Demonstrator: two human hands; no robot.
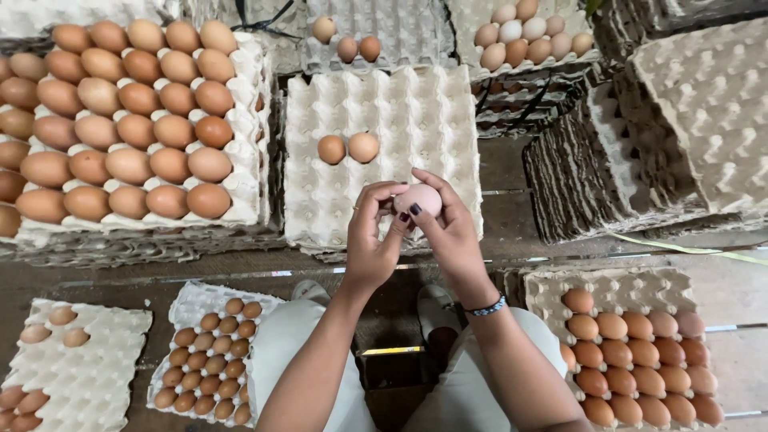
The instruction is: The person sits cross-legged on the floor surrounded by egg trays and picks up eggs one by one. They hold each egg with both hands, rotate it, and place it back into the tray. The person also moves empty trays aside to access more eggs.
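You are holding one pale egg [419, 198] between both hands, lifted just above the near edge of the middle tray [384, 104]. Your right hand [452, 232] is cupping it from the right and below, fingers curled around the shell in a grasping grip. Your left hand [372, 240] is closing in from the left, its fingertips pressing on the egg's near side, so the shell is being carried at several spots rather than pinched at one. Held up like this, the egg is sitting right under your eyes, likely for a close look at the shell.

The middle tray under your hands is lying almost bare, with only two brown eggs [347, 149] sitting side by side in its cups, a little farther than the held one. To the left, a full tray [128, 120] is resting on a stack, its eggs packed row on row. To the right, empty trays [688, 120] are standing in tall nested piles, within reach. Near left, a tray of small eggs [210, 360] is lying beside your left knee, and at the near right a brown-egg tray [632, 352] is sitting well filled. Far away, two more part-filled trays [528, 32] are waiting.
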